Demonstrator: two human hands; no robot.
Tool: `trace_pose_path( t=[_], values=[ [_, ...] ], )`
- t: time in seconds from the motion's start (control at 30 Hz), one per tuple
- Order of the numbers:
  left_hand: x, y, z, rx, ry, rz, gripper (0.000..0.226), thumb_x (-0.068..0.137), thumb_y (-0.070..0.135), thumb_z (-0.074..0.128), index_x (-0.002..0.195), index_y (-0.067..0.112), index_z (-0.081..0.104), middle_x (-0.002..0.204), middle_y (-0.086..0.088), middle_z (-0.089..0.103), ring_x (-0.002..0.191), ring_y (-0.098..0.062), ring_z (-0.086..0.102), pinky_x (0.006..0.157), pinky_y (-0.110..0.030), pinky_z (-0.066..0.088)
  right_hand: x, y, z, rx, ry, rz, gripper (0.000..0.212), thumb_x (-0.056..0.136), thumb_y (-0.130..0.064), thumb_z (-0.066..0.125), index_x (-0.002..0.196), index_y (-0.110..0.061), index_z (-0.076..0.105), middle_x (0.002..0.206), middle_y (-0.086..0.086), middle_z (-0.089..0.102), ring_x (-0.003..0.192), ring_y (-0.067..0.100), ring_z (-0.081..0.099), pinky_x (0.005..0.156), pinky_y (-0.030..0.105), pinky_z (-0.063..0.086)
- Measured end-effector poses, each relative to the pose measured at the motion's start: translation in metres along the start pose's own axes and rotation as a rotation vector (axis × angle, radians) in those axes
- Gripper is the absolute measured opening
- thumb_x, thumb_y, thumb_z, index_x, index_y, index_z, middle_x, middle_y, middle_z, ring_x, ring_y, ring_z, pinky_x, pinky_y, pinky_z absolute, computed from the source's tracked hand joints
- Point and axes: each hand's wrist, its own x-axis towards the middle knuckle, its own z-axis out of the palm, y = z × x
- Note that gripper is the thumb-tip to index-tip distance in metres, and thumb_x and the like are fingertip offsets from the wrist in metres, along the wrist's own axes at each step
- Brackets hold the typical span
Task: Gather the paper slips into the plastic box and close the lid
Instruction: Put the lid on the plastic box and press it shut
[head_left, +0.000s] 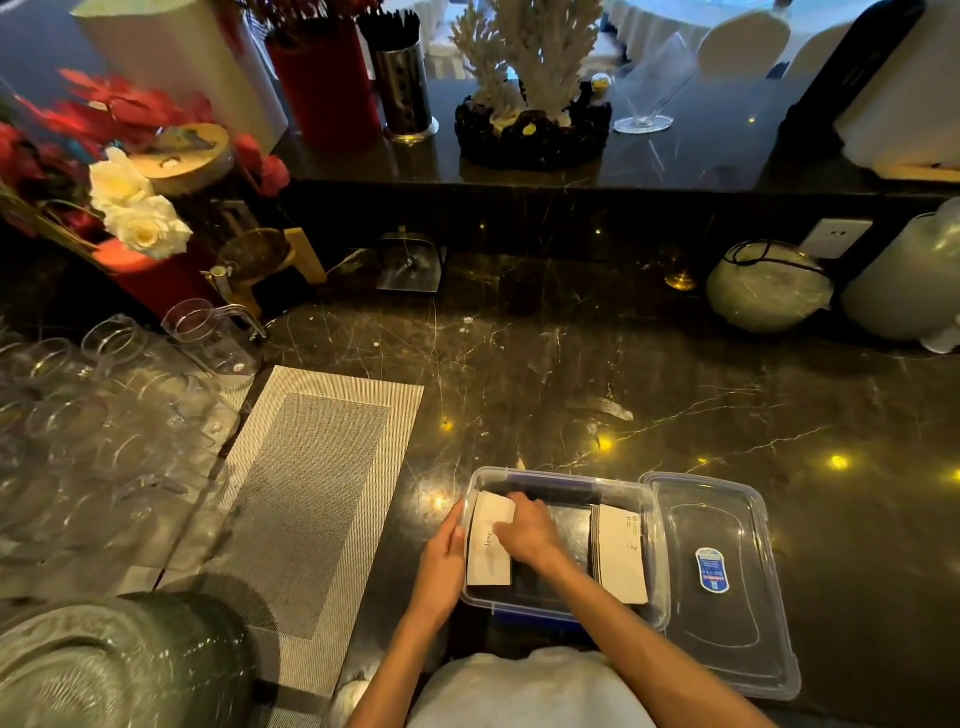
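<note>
A clear plastic box (563, 480) with a blue base sits open at the near edge of the dark marble counter. A white paper slip (487, 558) printed "love" lies at its left end, and a stack of paper slips (621, 556) stands at its right end. My right hand (527, 530) reaches into the box, fingers pressing on the "love" slip's upper right part. My left hand (441, 564) rests against the box's left wall, thumb at the rim. The clear lid (722, 582), with a blue label, lies flat just right of the box.
A grey woven placemat (311, 499) lies left of the box. Several clear glass cups and jugs (119, 415) crowd the far left, with a glass dish stack (104, 670) at the near left corner. Flowers, a round wrapped jar (769, 286) and vases stand at the back.
</note>
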Motion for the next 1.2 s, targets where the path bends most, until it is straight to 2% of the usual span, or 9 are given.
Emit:
trace_pose_path(
  t=[0.1, 0.2, 0.27, 0.37, 0.5, 0.63, 0.77, 0.9, 1.2],
  values=[
    [0.002, 0.001, 0.001, 0.022, -0.008, -0.011, 0.043, 0.106, 0.018, 0.033, 0.148, 0.024, 0.036, 0.144, -0.004, 0.051, 0.121, -0.010, 0.052, 0.096, -0.022, 0.045, -0.006, 0.002, -0.006, 0.007, -0.028, -0.050, 0.060, 0.092, -0.028, 0.061, 0.147, -0.023, 0.038, 0.144, 0.008, 0.047, 0.132, 0.027, 0.049, 0.106, 0.040, 0.045],
    [0.004, 0.006, 0.003, 0.102, 0.004, -0.030, 0.049, 0.105, 0.022, 0.035, 0.152, 0.029, 0.023, 0.136, -0.003, 0.056, 0.113, -0.010, 0.059, 0.088, -0.023, 0.051, -0.020, 0.011, -0.021, 0.109, -0.053, -0.112, 0.053, 0.094, -0.027, 0.060, 0.145, -0.021, 0.044, 0.140, 0.002, 0.057, 0.129, 0.021, 0.054, 0.097, 0.032, 0.048],
    [0.008, 0.014, 0.008, 0.210, 0.073, 0.010, 0.055, 0.103, 0.024, 0.042, 0.153, 0.032, 0.019, 0.145, -0.006, 0.048, 0.128, -0.019, 0.052, 0.100, -0.035, 0.049, -0.032, 0.023, -0.040, 0.213, -0.033, -0.133, 0.043, 0.095, -0.030, 0.059, 0.137, -0.025, 0.054, 0.131, -0.003, 0.063, 0.119, 0.015, 0.060, 0.086, 0.021, 0.047],
    [0.018, 0.038, 0.024, 0.543, 0.165, 0.131, 0.051, 0.100, 0.021, 0.047, 0.148, 0.030, 0.031, 0.153, -0.001, 0.038, 0.144, -0.022, 0.030, 0.119, -0.048, 0.017, -0.056, 0.049, -0.074, 0.437, 0.104, -0.179, 0.021, 0.096, -0.026, 0.058, 0.114, -0.031, 0.068, 0.108, -0.012, 0.069, 0.102, 0.008, 0.064, 0.080, 0.018, 0.049],
    [0.035, 0.079, 0.061, 0.898, 0.069, 0.451, 0.040, 0.094, 0.020, 0.047, 0.133, 0.027, 0.053, 0.139, 0.004, 0.054, 0.147, -0.023, 0.025, 0.116, -0.056, -0.017, -0.090, 0.109, -0.112, 0.772, 0.437, -0.054, 0.018, 0.094, -0.005, 0.059, 0.095, -0.018, 0.072, 0.096, 0.008, 0.073, 0.089, 0.022, 0.067, 0.085, 0.035, 0.053],
    [0.057, 0.120, 0.130, 1.035, -0.132, 0.633, 0.040, 0.091, 0.016, 0.046, 0.128, 0.022, 0.058, 0.129, 0.000, 0.062, 0.142, -0.027, 0.033, 0.115, -0.061, -0.014, -0.121, 0.181, -0.128, 0.822, 0.659, 0.308, 0.015, 0.090, 0.000, 0.061, 0.099, 0.000, 0.073, 0.092, 0.016, 0.071, 0.087, 0.026, 0.063, 0.081, 0.039, 0.051],
    [0.080, 0.145, 0.206, 1.262, -0.314, 0.738, 0.035, 0.090, 0.020, 0.045, 0.122, 0.021, 0.061, 0.119, -0.004, 0.067, 0.127, -0.029, 0.048, 0.117, -0.063, -0.007, -0.149, 0.226, -0.122, 0.676, 0.609, 0.610, 0.013, 0.090, -0.015, 0.063, 0.081, -0.014, 0.073, 0.079, 0.010, 0.067, 0.082, 0.021, 0.060, 0.078, 0.034, 0.049],
    [0.090, 0.148, 0.262, 1.492, -0.487, 0.763, 0.034, 0.092, 0.024, 0.048, 0.123, 0.021, 0.060, 0.123, -0.009, 0.066, 0.125, -0.031, 0.053, 0.118, -0.060, -0.002, -0.160, 0.244, -0.116, 0.561, 0.501, 0.707, 0.049, 0.093, -0.024, 0.062, 0.046, -0.016, 0.050, 0.050, 0.001, 0.046, 0.061, 0.022, 0.048, 0.060, 0.031, 0.035],
    [0.092, 0.127, 0.299, 1.590, -0.577, 0.644, 0.045, 0.092, 0.025, 0.053, 0.133, 0.012, 0.041, 0.132, -0.017, 0.056, 0.129, -0.033, 0.049, 0.120, -0.058, 0.006, -0.153, 0.255, -0.108, 0.584, 0.327, 0.717, 0.046, 0.091, -0.038, 0.063, 0.053, -0.020, 0.045, 0.051, -0.006, 0.046, 0.049, 0.011, 0.044, 0.050, 0.026, 0.035]
  ],
)
